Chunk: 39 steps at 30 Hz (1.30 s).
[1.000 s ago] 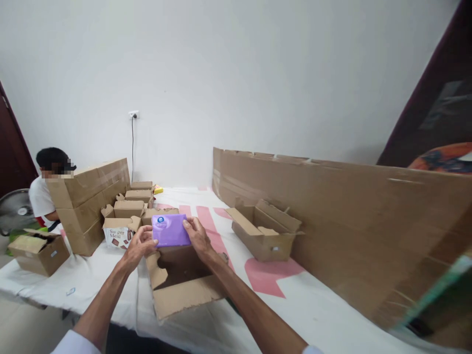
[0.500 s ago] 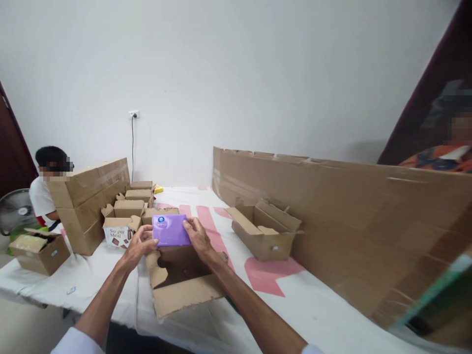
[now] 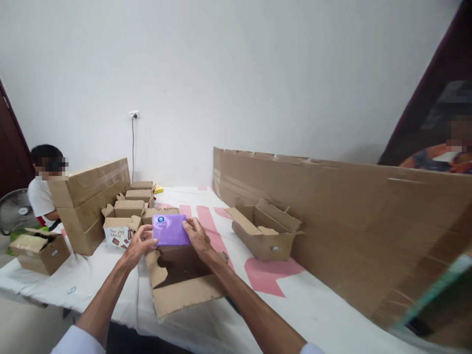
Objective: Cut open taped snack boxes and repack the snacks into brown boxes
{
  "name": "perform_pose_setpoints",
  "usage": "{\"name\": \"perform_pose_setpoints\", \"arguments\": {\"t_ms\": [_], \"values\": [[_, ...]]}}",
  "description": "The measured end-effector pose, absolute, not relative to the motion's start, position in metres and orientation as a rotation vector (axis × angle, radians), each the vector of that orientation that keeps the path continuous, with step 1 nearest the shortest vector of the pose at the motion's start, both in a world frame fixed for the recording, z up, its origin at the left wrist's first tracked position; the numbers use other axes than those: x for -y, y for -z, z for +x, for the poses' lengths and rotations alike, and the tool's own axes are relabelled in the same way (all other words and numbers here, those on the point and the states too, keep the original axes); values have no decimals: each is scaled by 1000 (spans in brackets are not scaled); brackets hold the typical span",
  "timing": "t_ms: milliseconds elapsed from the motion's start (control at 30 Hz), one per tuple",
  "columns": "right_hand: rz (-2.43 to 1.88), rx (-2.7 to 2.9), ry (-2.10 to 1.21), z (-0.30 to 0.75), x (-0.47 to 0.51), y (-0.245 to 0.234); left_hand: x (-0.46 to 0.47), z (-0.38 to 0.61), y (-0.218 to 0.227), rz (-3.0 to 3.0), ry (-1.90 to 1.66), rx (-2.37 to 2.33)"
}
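Between my two hands is a flat purple packet (image 3: 171,231) with a blue round logo, perhaps a pack of tissues. My left hand (image 3: 140,243) pinches its left edge, thumb in front. My right hand (image 3: 197,238) grips the right edge the same way. The packet is held up over the far side of an open cardboard box (image 3: 188,295), whose near flap is folded out toward me. Part of the box's inside shows and looks dark; my right forearm covers its right end.
To the right stands another open cardboard box (image 3: 265,246) before a long cardboard partition (image 3: 332,211). At left are stacked cartons (image 3: 84,211), several small open boxes, a white printed box (image 3: 118,236) and a carton (image 3: 42,255). One person (image 3: 44,196) sits behind the stack.
My hands and the purple packet stay practically still. The person at the left has shifted slightly further left; the one at the right edge has moved a little.
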State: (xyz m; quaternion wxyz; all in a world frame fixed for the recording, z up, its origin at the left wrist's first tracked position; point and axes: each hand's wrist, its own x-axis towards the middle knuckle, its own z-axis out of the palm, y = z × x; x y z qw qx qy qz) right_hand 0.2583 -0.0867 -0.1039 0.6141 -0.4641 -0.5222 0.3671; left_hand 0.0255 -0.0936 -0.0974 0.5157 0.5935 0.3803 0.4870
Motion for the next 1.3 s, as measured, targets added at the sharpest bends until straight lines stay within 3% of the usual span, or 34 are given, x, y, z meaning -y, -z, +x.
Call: {"name": "perform_pose_setpoints", "arguments": {"t_ms": [267, 400, 500, 633, 767, 933, 1167, 1300], "values": [[-908, 1224, -933, 258, 92, 91, 86, 27, 89, 1440, -1251, -796], [-711, 1312, -1004, 269, 100, 58, 93, 23, 52, 1533, -1331, -626], [-618, 1239, -943, 284, 105, 27, 115, 23, 42, 1712, -1319, -778], [-528, 1042, -739, 304, 107, 2, 151, 38, 86, 2166, -823, -938], [-509, 1002, -739, 312, 114, 3, 162, 48, 134, 2636, -384, -984], [-556, 1006, -833, 310, 126, 18, 164, 32, 128, 2787, -65, -847], [-584, 1040, -848, 299, 126, 29, 180, 19, 102, 2561, -393, -741], [-590, 970, -812, 306, 124, 30, 139, -14, 103, 2117, -921, -1392]]}}
